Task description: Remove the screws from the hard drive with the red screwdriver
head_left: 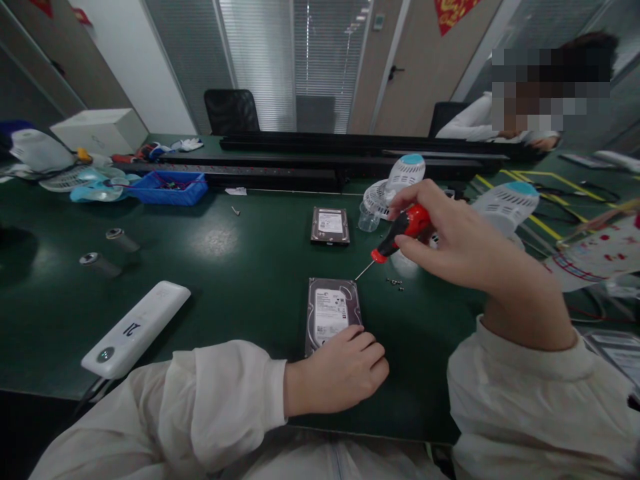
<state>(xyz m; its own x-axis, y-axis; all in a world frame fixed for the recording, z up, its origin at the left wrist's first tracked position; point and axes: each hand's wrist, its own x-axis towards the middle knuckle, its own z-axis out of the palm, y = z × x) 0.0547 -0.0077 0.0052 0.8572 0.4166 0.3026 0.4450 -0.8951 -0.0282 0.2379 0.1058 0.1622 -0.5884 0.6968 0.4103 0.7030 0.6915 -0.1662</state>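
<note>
Near the front edge of the table (pixel 240 293), my left hand (pixel 345 371) hides 1 corner of the nearer hard drive (pixel 330 313); I can't tell whether my screwdriver (pixel 387 246) tip touches it.

Passage is free left of the nearer drive (pixel 330 310); screws (pixel 395 283) obstruct right.

Dim indoor light leaves a diffuse glare on the green tabletop (pixel 260 267), with wide-angle stretching toward the edges and pixelation upper right.
</note>
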